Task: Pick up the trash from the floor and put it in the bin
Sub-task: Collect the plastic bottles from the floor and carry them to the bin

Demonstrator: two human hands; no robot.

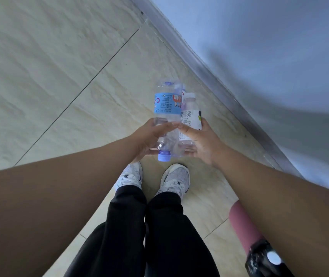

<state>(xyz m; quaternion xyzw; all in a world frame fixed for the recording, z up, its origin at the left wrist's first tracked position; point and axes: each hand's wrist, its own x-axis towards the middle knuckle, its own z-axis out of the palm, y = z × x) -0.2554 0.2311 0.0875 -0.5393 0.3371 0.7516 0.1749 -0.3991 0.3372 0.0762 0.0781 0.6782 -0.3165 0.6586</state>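
I hold a bunch of empty clear plastic bottles in front of me, above my feet. A bottle with a blue label (167,104) points its purple cap toward me, and my left hand (149,136) grips its lower body. A smaller bottle with a white cap and white label (190,112) lies beside it, with my right hand (201,140) closed around it. A third bottle seems partly hidden between them. No bin is in view.
Beige floor tiles (59,66) spread to the left and ahead. A grey skirting board and pale wall (259,47) run diagonally on the right. A pink roll with a black strap (245,230) lies by my right foot. My white trainers (174,180) stand below the bottles.
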